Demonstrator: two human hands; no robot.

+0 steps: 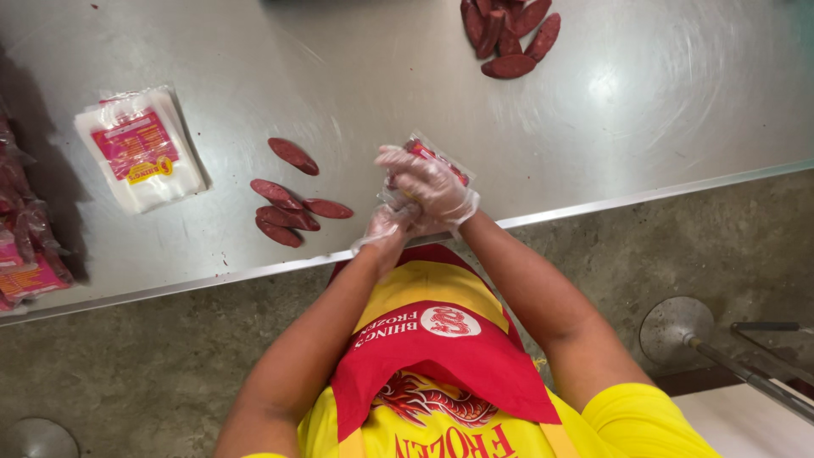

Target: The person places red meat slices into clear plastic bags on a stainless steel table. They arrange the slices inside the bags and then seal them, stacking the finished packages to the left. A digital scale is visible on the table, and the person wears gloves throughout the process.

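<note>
A clear plastic pouch [437, 161] of dark red sausages, tilted above the table edge.

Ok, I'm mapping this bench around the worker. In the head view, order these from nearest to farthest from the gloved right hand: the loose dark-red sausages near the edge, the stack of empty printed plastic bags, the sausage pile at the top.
1. Loose dark-red sausages, just beside the right hand, near the edge.
2. Sausage pile, at the steel table's far side.
3. Stack of empty printed plastic bags, far across the table.
</note>
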